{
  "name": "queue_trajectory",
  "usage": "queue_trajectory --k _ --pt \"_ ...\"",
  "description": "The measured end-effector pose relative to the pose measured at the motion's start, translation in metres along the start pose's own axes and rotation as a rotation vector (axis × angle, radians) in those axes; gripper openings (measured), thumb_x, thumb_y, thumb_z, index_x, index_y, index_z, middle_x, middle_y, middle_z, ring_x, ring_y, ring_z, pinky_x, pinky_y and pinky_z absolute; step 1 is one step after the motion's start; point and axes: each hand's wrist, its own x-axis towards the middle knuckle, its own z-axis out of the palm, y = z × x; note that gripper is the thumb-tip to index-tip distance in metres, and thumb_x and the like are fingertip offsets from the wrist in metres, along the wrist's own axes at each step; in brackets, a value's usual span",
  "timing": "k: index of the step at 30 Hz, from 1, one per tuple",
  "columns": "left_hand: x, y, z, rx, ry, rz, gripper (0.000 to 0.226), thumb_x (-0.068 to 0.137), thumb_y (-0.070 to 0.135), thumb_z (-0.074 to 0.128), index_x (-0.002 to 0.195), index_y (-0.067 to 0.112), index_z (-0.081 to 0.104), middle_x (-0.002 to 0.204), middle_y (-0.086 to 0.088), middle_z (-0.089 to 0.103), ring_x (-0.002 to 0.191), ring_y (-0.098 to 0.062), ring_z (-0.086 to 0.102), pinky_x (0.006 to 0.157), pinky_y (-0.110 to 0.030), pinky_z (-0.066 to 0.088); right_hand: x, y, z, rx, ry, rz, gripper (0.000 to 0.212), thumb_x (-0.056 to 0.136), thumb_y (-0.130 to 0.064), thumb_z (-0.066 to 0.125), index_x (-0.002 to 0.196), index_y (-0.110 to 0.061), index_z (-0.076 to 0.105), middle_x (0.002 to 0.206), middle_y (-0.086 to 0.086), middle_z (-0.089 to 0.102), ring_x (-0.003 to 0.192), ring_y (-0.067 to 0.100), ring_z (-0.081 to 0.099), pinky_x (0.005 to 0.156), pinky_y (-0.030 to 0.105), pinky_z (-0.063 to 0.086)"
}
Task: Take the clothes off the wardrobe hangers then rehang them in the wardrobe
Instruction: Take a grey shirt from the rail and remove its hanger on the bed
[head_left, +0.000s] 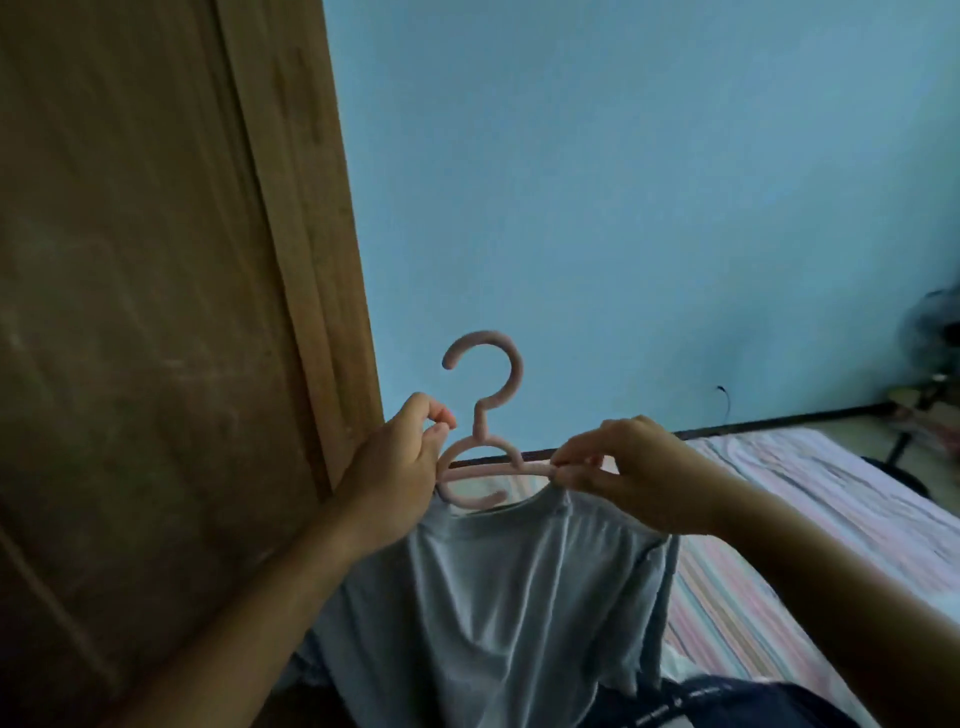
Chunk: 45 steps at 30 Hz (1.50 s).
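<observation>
Holding pink hanger (480, 452) level, long axis left-right: left hand (400, 467) grips its left end, right hand (618, 467) pinches right arm at grey shirt (498, 597) collar.

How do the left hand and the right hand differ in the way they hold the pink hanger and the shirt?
The left hand is at the left end of the pink hanger, near the wooden wardrobe; the right hand is at the right end, over the striped bed. The right hand pinches the hanger bar at the collar of the grey shirt; the left hand's fingertips pinch together above the bar. Both are raised to about the same height.
</observation>
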Motion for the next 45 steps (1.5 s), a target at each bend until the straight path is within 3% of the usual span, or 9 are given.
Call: queue_trajectory --k 3,9,13,17,22,30,35,41,45 --pt "0.003 0.013 0.025 0.005 -0.117 0.042 0.013 0.105 0.031 0.038 0.102 0.030 0.050 0.085 0.014 0.062 0.074 -0.002 0.065 0.060 -0.015 0.053 -0.044 0.009 -0.002 0.025 -0.047 0.161 0.015 0.098 -0.040 0.056 0.100 -0.035 0.070 0.091 -0.020 0.066 0.085 -0.004 0.059 0.070 0.012 0.041" --pt "0.007 0.049 0.071 -0.054 -0.346 0.102 0.024 0.105 0.031 0.040 0.094 0.021 0.059 0.091 0.004 0.065 0.087 -0.016 0.064 0.082 -0.040 0.055 -0.131 0.016 -0.005 -0.007 -0.022 0.421 0.012 0.097 -0.021 0.060 0.101 -0.030 0.067 0.083 -0.019 0.062 0.077 -0.005 0.057 0.067 0.013 0.038" --pt "0.002 0.060 0.100 -0.240 -0.604 0.111 0.033 0.103 0.037 0.044 0.089 0.014 0.063 0.081 0.004 0.065 0.076 -0.009 0.058 0.077 -0.031 0.048 -0.175 0.021 -0.001 -0.043 0.131 0.583 0.015 0.093 -0.013 0.060 0.095 -0.026 0.068 0.083 -0.012 0.065 0.079 0.006 0.059 0.072 0.028 0.047" --pt "0.000 0.058 0.129 -0.310 -0.818 0.131 0.015 0.097 0.031 0.057 0.098 0.022 0.069 0.096 0.003 0.072 0.092 -0.010 0.066 0.083 -0.023 0.050 -0.220 0.033 0.000 -0.053 0.183 0.716 0.019 0.093 -0.013 0.059 0.093 -0.030 0.066 0.083 -0.014 0.065 0.079 0.001 0.057 0.069 0.022 0.042" --pt "-0.002 0.053 0.185 0.041 -0.826 0.262 0.020 0.096 0.024 0.060 0.076 0.025 0.063 0.077 0.010 0.065 0.074 -0.001 0.059 0.064 -0.024 0.042 -0.264 0.046 0.002 -0.043 0.259 0.851 0.024 0.092 -0.013 0.061 0.088 -0.037 0.063 0.082 -0.017 0.064 0.079 0.002 0.059 0.065 0.015 0.040" --pt "-0.013 0.062 0.282 0.175 -0.978 0.392 0.018 0.096 0.014 0.056 0.080 0.022 0.058 0.083 0.003 0.060 0.083 -0.017 0.056 0.070 -0.033 0.042 -0.316 0.079 0.035 -0.026 0.230 1.001 0.014 0.091 -0.014 0.063 0.098 -0.023 0.071 0.089 -0.010 0.067 0.081 0.006 0.058 0.068 0.010 0.037" --pt "-0.014 0.060 0.360 0.220 -1.060 0.402 0.021 0.094 0.011 0.056 0.079 0.024 0.053 0.085 -0.001 0.059 0.086 -0.022 0.057 0.074 -0.033 0.042 -0.346 0.122 0.067 0.034 0.216 1.105 0.011 0.090 -0.018 0.062 0.095 -0.025 0.069 0.087 -0.009 0.065 0.080 0.009 0.055 0.068 0.024 0.035" --pt "-0.013 0.058 0.464 0.247 -1.144 0.319 0.017 0.093 0.011 0.056 0.091 0.027 0.051 0.097 0.000 0.063 0.098 -0.024 0.060 0.083 -0.034 0.048 -0.378 0.191 0.106 0.133 0.184 1.258 0.015 0.088 -0.023 0.063 0.099 -0.033 0.064 0.078 -0.019 0.057 0.072 -0.002 0.052 0.061 0.011 0.035" --pt "-0.019 0.051 0.538 0.415 -1.085 0.387 0.010 0.093 0.018 0.049 0.094 0.026 0.045 0.104 -0.003 0.063 0.096 -0.028 0.060 0.071 -0.035 0.042 -0.393 0.254 0.132 0.193 0.197 1.376 0.014 0.087 -0.024 0.063 0.100 -0.029 0.064 0.087 -0.012 0.063 0.084 0.011 0.059 0.077 0.031 0.049"
